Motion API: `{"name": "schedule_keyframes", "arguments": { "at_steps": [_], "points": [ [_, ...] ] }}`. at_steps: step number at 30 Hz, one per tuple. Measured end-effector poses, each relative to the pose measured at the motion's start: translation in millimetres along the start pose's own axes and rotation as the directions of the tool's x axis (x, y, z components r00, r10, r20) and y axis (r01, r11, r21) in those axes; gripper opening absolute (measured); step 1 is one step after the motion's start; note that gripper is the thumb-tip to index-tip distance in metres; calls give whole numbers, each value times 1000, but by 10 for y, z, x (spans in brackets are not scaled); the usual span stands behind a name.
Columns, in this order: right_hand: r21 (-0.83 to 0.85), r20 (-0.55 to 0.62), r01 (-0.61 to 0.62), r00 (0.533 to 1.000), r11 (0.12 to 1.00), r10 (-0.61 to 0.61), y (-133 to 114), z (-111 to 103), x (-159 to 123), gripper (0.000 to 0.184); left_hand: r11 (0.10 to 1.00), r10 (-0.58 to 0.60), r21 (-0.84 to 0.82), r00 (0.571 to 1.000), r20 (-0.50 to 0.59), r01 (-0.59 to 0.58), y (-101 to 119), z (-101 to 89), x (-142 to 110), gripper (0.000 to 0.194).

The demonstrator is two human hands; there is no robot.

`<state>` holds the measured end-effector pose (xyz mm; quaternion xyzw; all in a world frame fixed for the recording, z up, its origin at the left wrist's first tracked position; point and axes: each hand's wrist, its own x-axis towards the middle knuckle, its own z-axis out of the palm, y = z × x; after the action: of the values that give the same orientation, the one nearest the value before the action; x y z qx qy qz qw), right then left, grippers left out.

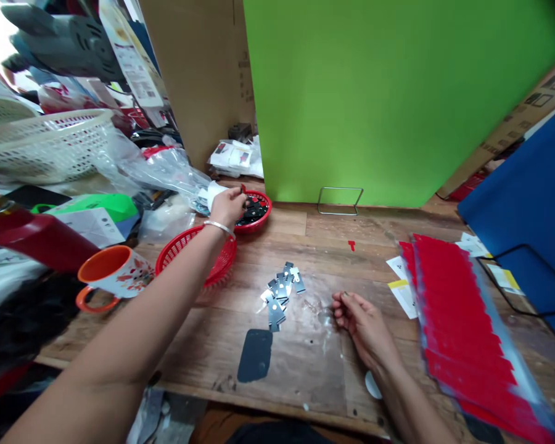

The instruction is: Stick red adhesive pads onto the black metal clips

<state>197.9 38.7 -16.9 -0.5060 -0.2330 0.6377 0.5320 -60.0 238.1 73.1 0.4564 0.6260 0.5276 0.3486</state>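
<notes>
My left hand [229,206] reaches over the far red basket [269,216], its fingers pinched at the rim. Small black pieces [258,208] with some red among them fill that basket; what the fingertips hold is hidden. Nearer to me, a second red basket [173,250] sits partly behind my left forearm. My right hand [358,317] rests low over the table, thumb and fingers closed together, and anything between them is too small to make out. Left of it lies a loose pile of small dark grey flat pieces [277,296] with pale dots.
A dark rounded patch [255,356] lies near the front edge. Red strips in clear plastic [462,320] lie at right, beside a wire stand [527,277]. A small red piece [351,245], an orange-rimmed mug [124,271] and a red bottle [46,237] are around. A green panel [374,98] stands behind.
</notes>
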Motion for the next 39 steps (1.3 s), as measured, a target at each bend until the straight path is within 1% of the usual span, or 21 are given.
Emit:
{"name": "schedule_keyframes", "arguments": {
  "at_steps": [2,3,5,6,8,9,10,12,14,16,18,20,22,24,26,27,29,31,33,35,39],
  "points": [
    [-26,-6,17,1000,1000,-18,28,-9,-6,26,975,128,188,991,-27,-120,26,-87,102,36],
    [-43,-11,26,1000,999,-27,36,-16,-8,26,946,195,262,981,7,-190,20,-111,80,40],
    [-77,-20,39,999,996,-40,44,-37,-13,28,875,262,369,947,185,-314,-28,-115,-88,38],
    [-92,-22,43,999,995,-45,45,-50,-16,28,856,235,386,923,306,-345,-71,-98,-217,35],
    [-125,-24,49,998,991,-53,48,-76,-23,29,816,97,442,842,531,-373,-194,-42,-514,31],
    [-143,-27,55,998,988,-59,50,-89,-29,29,789,25,483,805,592,-380,-273,-11,-661,33],
    [-162,-33,64,997,985,-70,54,-101,-35,29,759,-30,521,778,628,-391,-361,18,-796,36],
    [-199,-40,84,995,976,-93,67,-124,-50,29,725,-90,565,759,645,-394,-546,60,-1009,40],
    [-228,-42,99,993,969,-112,83,-145,-71,29,717,-79,574,771,632,-397,-708,77,-1137,40],
    [-252,-44,109,991,962,-124,103,-166,-95,30,737,-39,558,800,598,-381,-802,76,-1201,40],
    [-275,-47,118,990,954,-136,124,-177,-125,29,793,-9,513,836,548,-328,-808,67,-1245,38],
    [-299,-34,139,987,944,-156,144,-164,-160,28,886,1,401,865,502,-234,-737,59,-1308,31],
    [-317,-10,160,985,935,-172,160,-110,-202,28,976,-22,200,871,491,-87,-632,60,-1414,25],
    [-295,32,159,987,942,-156,165,-16,-250,29,994,-86,-15,848,522,110,-542,72,-1560,24],
    [-197,109,91,992,976,-71,157,93,-299,31,944,-153,-156,805,573,291,-499,96,-1729,27],
    [-126,168,24,986,992,-3,148,142,-322,33,912,-173,-202,782,599,357,-496,112,-1814,27],
    [-11,299,-138,945,990,135,127,212,-358,32,853,-177,-272,737,653,446,-515,154,-1974,27],
    [49,365,-254,905,966,220,113,237,-379,26,789,-178,-334,711,680,516,-549,203,-2112,27],
    [75,344,-275,909,959,234,116,232,-388,21,717,-206,-386,706,678,580,-581,248,-2217,30],
    [67,294,-239,932,969,210,140,220,-392,20,664,-245,-417,708,663,621,-608,276,-2280,33],
    [62,254,-186,953,981,165,209,224,-414,23,652,-284,-403,699,656,643,-655,250,-2288,35]
  ]
}}
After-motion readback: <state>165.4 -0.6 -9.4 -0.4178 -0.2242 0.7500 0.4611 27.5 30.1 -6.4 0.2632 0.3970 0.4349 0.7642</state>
